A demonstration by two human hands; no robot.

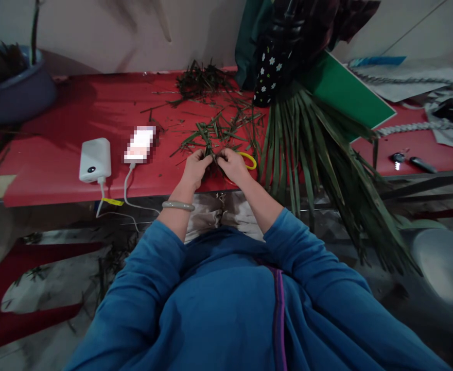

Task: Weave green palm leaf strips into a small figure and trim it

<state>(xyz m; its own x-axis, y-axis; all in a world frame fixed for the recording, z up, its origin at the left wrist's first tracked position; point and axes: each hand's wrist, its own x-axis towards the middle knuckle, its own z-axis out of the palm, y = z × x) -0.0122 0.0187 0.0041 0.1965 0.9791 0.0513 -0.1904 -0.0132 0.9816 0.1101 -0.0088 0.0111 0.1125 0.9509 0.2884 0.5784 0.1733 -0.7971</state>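
Observation:
Both my hands meet over the front of the red tabletop, fingers closed on a small piece made of green palm leaf strips [208, 140]. My left hand [196, 167] pinches it from the left, and my right hand [232, 165] pinches it from the right. Loose strip ends stick out above the fingertips; the part between the fingers is mostly hidden. Just beside my right hand lies a pair of scissors with a yellow handle loop [250, 161], partly covered by the hand. Cut leaf scraps [226, 126] are scattered behind my hands.
To the right, a large palm leaf [307, 139] hangs over the table edge beside a flowered umbrella [267, 74] and a green board [350, 93]. On the left are a white power bank [95, 159], a cabled phone [140, 144] and a blue basin [14, 93]. A red stool [25, 324] stands below.

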